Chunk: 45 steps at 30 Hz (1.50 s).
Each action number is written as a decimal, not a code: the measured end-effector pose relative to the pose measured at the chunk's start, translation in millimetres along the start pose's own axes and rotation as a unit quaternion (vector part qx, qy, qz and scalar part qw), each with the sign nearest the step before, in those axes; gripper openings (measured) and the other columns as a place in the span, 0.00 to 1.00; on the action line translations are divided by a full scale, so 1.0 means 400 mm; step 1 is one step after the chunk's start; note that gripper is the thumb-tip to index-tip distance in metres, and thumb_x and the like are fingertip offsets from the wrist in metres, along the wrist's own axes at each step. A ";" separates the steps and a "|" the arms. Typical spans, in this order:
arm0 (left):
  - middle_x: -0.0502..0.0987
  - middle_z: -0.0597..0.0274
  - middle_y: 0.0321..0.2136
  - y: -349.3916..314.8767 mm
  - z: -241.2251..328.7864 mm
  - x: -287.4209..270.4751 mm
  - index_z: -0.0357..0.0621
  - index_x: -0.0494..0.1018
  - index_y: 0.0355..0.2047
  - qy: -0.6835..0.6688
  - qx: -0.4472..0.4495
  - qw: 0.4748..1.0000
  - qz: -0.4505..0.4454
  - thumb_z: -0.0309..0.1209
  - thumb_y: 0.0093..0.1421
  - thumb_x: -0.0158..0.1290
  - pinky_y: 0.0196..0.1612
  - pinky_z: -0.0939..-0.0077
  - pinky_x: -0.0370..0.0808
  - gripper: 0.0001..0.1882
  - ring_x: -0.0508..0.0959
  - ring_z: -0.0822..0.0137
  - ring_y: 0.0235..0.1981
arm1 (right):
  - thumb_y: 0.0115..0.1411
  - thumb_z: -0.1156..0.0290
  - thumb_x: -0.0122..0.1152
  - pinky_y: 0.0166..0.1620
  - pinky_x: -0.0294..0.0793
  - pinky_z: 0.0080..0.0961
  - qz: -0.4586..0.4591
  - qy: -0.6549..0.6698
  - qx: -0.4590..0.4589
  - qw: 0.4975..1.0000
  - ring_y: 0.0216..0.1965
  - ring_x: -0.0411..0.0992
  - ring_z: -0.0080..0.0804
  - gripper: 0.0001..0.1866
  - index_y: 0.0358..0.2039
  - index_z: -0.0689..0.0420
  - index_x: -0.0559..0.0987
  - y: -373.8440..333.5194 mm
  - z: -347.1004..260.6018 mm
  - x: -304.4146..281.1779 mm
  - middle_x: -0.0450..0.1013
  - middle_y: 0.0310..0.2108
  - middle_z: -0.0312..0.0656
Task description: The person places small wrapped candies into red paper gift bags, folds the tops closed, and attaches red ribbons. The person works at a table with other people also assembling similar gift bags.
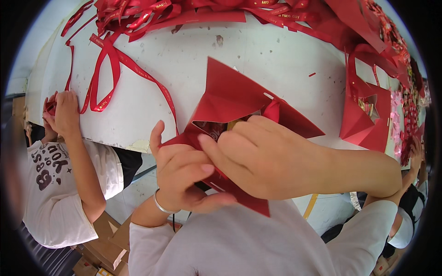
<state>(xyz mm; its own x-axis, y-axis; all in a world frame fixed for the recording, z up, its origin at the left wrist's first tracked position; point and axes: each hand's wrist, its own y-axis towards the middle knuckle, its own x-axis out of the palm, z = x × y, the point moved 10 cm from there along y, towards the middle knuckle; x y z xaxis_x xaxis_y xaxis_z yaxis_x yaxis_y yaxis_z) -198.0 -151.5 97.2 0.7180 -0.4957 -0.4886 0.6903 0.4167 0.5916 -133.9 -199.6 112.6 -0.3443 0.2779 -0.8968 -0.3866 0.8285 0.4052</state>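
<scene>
A red folded paper gift box (230, 103) with pointed corner flaps and white-edged slots stands at the table's near edge, in front of me. Its mouth is partly open, and shiny wrapped pieces (214, 129) show inside. My left hand (184, 172) grips the box's near left side, one finger raised and a bracelet on the wrist. Over the mouth, my right hand (260, 154) is closed with its fingers curled in; what they pinch is hidden. A red ribbon (272, 110) comes through the far slot beside my right knuckles. Another red printed ribbon (147, 76) runs to the box's left side.
Red ribbons and red card (198, 18) are heaped along the far side of the white table (184, 46). A second red gift box (366, 115) with ribbon stands on the right. To the left, a co-worker's hands (64, 110) hold something red; another person's hand (415, 154) is far right.
</scene>
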 end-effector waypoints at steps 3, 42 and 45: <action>0.73 0.71 0.24 -0.002 0.000 -0.004 0.52 0.71 0.30 -0.020 0.005 0.999 0.043 0.36 0.41 0.62 0.60 0.46 0.46 0.15 0.69 0.66 0.31 | 0.34 0.73 0.57 0.26 0.61 0.24 0.010 0.145 0.071 0.987 0.22 0.61 0.33 0.36 0.50 0.70 0.67 -0.002 0.026 0.001 0.60 0.24 0.40; 0.75 0.65 0.35 -0.025 -0.017 0.025 0.56 0.55 0.33 -0.001 0.141 0.990 -0.007 0.60 0.43 0.57 0.58 0.42 0.53 0.31 0.70 0.64 0.36 | 0.48 0.71 0.57 0.34 0.58 0.28 -0.212 0.372 0.299 0.853 0.21 0.64 0.31 0.08 0.17 0.57 0.71 -0.036 0.088 0.069 0.66 0.15 0.36; 0.74 0.66 0.37 -0.015 -0.013 0.014 0.57 0.56 0.33 0.006 0.130 0.991 0.020 0.60 0.44 0.57 0.58 0.43 0.54 0.29 0.69 0.64 0.36 | 0.49 0.71 0.58 0.34 0.58 0.28 -0.210 0.362 0.284 0.863 0.21 0.64 0.31 0.07 0.18 0.57 0.72 -0.035 0.079 0.062 0.66 0.15 0.36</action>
<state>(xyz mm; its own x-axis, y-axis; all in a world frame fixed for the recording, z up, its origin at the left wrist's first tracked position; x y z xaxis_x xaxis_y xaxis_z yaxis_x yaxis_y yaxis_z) -197.6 -152.9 87.7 0.7460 -0.4730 -0.4688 0.6167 0.2248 0.7544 -110.1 -188.9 79.3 -0.7995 -0.3106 -0.5141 -0.1963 0.9440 -0.2651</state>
